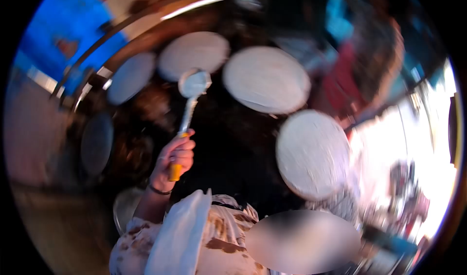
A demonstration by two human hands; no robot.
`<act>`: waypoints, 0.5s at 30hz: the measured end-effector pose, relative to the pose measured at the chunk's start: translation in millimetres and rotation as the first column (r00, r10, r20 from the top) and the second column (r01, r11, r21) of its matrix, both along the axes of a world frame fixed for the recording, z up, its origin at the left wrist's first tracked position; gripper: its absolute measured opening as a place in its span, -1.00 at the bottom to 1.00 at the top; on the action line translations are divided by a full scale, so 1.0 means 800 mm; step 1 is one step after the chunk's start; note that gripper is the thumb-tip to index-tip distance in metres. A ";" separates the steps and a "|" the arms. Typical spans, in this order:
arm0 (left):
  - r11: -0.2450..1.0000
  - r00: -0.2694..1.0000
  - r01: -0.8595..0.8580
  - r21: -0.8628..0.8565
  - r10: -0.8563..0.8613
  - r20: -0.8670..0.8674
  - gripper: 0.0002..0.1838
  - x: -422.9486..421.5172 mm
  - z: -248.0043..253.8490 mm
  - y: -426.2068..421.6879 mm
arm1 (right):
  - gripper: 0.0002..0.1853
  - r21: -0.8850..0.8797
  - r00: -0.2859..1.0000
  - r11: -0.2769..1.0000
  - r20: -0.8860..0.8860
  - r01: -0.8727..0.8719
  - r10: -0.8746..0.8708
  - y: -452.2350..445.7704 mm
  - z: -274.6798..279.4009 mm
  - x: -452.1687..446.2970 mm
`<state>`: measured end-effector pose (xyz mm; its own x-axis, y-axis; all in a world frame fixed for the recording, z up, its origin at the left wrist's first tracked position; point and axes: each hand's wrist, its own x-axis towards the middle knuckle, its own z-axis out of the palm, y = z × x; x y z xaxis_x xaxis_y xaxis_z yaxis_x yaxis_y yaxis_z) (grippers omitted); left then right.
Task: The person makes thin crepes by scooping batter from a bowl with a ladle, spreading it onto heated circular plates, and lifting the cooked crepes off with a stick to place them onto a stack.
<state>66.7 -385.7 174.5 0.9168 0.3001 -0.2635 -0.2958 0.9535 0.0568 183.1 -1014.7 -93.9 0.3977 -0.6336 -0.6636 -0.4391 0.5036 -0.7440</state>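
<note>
My left hand (176, 157) is closed around the yellow handle of a ladle (188, 110). The ladle points upward, its pale round bowl overlapping the lower edge of a large white disc (193, 51). More white discs (266, 79) curve around a dark middle area, one of them (314, 153) to the right with a streaky surface. Motion blur hides whether these are lids, pans or food. A white cloth (180, 238) hangs over the brown-stained pale clothing below the hand. My right hand does not show.
Bluish discs (131, 78) stand at the left, near a bright blue surface (73, 27). A person in red (343, 80) is at the upper right. Blurred clutter (406, 197) lies in glare at the right. A smeared oval (302, 242) covers the bottom.
</note>
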 end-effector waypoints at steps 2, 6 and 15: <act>0.979 0.991 -0.109 0.175 0.122 -0.062 -0.82 -0.045 0.008 0.000 | -0.29 -0.084 0.989 0.985 -0.005 -0.148 0.148 0.033 0.000 0.051; 0.874 0.907 -0.295 0.385 0.383 -0.176 -0.82 -0.140 0.014 0.001 | -0.33 -0.196 0.889 0.875 0.032 -0.442 0.456 0.123 0.011 0.151; 0.587 0.542 -0.806 0.079 0.785 -0.301 -0.86 -0.376 -0.163 -0.114 | -0.80 -0.175 0.316 0.492 0.575 -0.853 0.754 0.557 0.091 0.174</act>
<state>-233.9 -477.1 44.1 0.1919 0.8428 -0.5029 -0.9151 0.3388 0.2186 321.9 -568.9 -21.0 0.9417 0.2773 -0.1903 -0.2597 0.2398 -0.9354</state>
